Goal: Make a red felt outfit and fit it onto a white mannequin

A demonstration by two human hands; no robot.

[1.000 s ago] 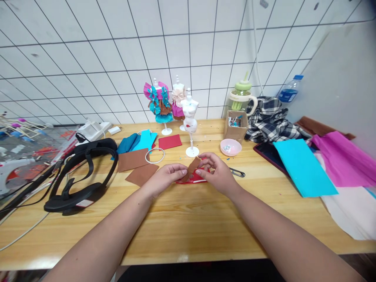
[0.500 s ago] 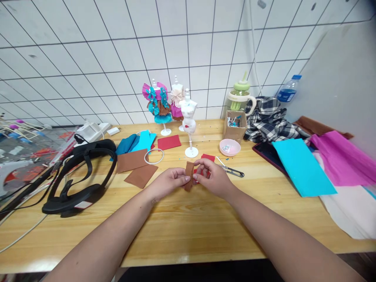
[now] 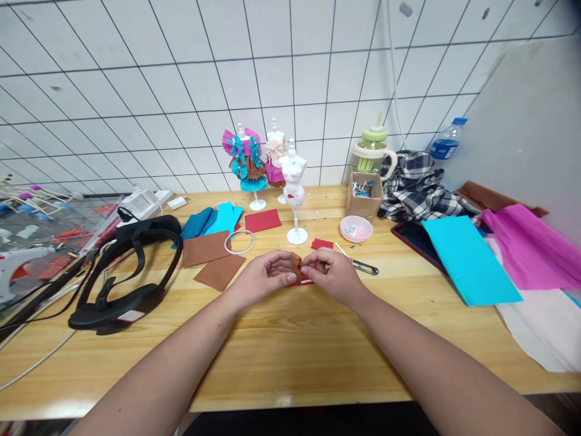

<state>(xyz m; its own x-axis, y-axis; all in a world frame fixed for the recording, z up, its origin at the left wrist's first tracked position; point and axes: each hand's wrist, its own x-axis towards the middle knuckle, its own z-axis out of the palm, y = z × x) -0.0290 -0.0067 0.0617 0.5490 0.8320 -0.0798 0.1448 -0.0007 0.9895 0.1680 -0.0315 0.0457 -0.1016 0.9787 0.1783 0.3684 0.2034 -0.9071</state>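
Observation:
Between my two hands is a small folded piece of brown crepe paper (image 3: 296, 263). My left hand (image 3: 267, 271) grips its left side, thumb in front and fingers behind. My right hand (image 3: 333, 272) pinches its right edge between thumb and fingertips. Red paper (image 3: 322, 243) lies on the table just beyond and under my hands, partly hidden. A bare white mini dress form (image 3: 293, 181) stands behind them. Close to my right hand rest black-handled thread snips (image 3: 364, 267). Flat brown sheets (image 3: 220, 272) and a white ring (image 3: 239, 241) lie off to my left.
At the back stand two dress forms (image 3: 247, 160) in paper frills. A pink bowl (image 3: 356, 229), a cardboard box (image 3: 364, 197) and a green-lidded jug (image 3: 373, 151) are right of centre. A black headset (image 3: 127, 272) sits left; turquoise paper (image 3: 472, 260) lies right.
The brown paper was upright and flatter; now it is folded over and looks shorter between my fingers. Both hands stay nearly in place, and the view has shifted slightly.

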